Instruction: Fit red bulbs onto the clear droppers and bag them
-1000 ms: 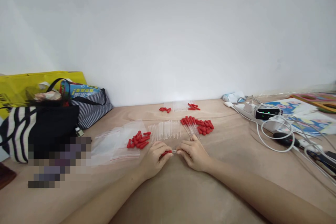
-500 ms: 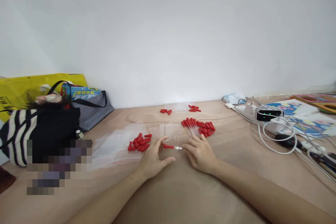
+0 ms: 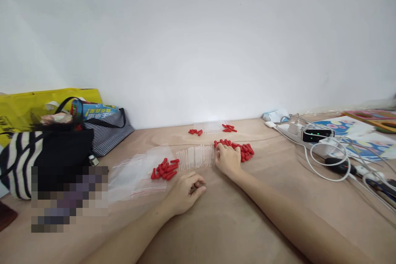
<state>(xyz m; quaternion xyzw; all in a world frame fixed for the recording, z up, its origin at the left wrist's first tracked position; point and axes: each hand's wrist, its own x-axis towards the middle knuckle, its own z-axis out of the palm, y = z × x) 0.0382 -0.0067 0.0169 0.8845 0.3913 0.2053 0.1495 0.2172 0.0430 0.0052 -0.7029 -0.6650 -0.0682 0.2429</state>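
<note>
My right hand [image 3: 228, 159] reaches over the row of glass droppers with red rubber bulbs, its fingers bent down and closed on a dropper; its palm side and most of the glass stems are hidden. Red bulbs [image 3: 246, 151] lie piled just right of that hand. My left hand [image 3: 186, 192] rests on the table with fingers curled and the thumb apart, and nothing shows in it. Beyond it lies a row of bare glass tubes [image 3: 195, 157], side by side. A heap of loose red bulbs [image 3: 165, 168] is left of the tubes, partly on clear plastic bags [image 3: 133, 177].
Near the wall lie a further plastic bag with tubes [image 3: 213, 127] and small red bulbs [image 3: 195, 132]. Bags, including a striped one [image 3: 109, 130], stand at left. To the right are a power strip [image 3: 291, 133], white cables [image 3: 309, 161] and printed sheets [image 3: 365, 148].
My right hand has moved forward onto the dropper row. The red-bulbed dropper that was between my hands is gone from there. My left hand has drawn slightly back and its fingers have curled.
</note>
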